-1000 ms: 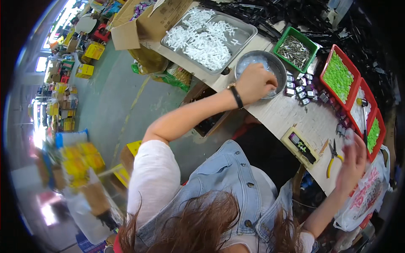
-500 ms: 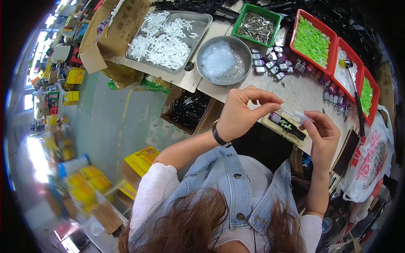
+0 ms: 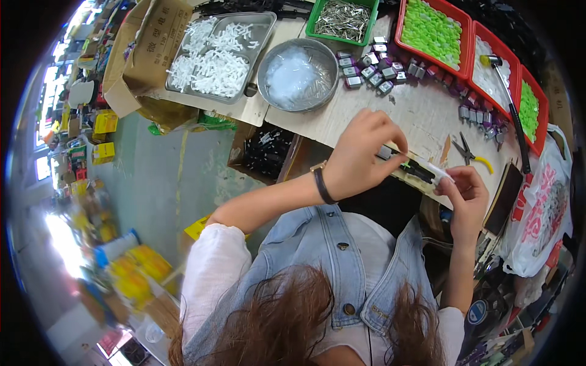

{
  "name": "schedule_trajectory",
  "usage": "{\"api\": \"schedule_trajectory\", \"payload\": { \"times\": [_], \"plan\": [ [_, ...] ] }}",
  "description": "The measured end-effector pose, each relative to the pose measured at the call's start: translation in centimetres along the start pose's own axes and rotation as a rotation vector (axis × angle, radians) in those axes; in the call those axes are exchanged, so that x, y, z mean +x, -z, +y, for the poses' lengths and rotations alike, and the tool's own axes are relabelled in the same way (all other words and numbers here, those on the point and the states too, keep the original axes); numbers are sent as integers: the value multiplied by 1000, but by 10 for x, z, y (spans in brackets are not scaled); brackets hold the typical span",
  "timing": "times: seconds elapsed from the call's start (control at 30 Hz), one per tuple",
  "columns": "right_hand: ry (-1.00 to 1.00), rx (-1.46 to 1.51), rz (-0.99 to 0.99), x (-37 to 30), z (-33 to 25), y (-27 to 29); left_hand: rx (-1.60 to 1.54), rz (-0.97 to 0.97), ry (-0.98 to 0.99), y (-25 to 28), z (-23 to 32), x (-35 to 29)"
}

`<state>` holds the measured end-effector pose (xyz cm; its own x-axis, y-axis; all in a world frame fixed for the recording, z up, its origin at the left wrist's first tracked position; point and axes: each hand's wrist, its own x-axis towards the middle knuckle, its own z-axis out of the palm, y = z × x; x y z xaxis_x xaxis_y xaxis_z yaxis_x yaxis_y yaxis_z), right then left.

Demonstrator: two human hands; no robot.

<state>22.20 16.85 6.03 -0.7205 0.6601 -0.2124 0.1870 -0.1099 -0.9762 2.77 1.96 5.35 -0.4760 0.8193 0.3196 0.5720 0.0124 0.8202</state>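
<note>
On the pale, scuffed bench (image 3: 421, 131), you work at the near edge. Your right hand (image 3: 469, 194) has thumb and fingers closed on a white part (image 3: 441, 173), at the right end of a black piece (image 3: 420, 172) lying on a cream block (image 3: 414, 183). Your left hand (image 3: 366, 155) reaches in opposite, thumb and forefinger nearly meeting; cannot tell whether anything is pinched there. Beyond: steel tray (image 3: 262, 33) of white bits, steel bowl (image 3: 303, 108), green bin (image 3: 336, 38) of metal pins, loose motors (image 3: 389, 73), red trays (image 3: 427, 58) with a hammer (image 3: 519, 131) across them. Green floor (image 3: 152, 177) off left, yellow line (image 3: 179, 183) along it.

Hard to make out: your left hand covers one end of the block; white part against black piece, touching or apart, cannot tell; bowl's contents a translucent heap. Upper frame cuts the bin and the largest red tray.

Edges: bench front drops off near your left wrist, open carton (image 3: 292, 157) below. Pale wood runs between motors and hands. Pliers (image 3: 468, 154) lie just beyond your right hand, plastic bag (image 3: 540, 201) at the bench's right end
</note>
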Motion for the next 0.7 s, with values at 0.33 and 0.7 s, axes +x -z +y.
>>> {"api": "schedule_trajectory", "payload": {
  "times": [0.33, 0.7],
  "plan": [
    [-225, 29, -14, 0, 21, 3, 145, -112, -70, -22, -14, -2],
    [-192, -309, 26, 2, 9, -8, 240, -117, -356, -26, -27, -8]
  ]
}}
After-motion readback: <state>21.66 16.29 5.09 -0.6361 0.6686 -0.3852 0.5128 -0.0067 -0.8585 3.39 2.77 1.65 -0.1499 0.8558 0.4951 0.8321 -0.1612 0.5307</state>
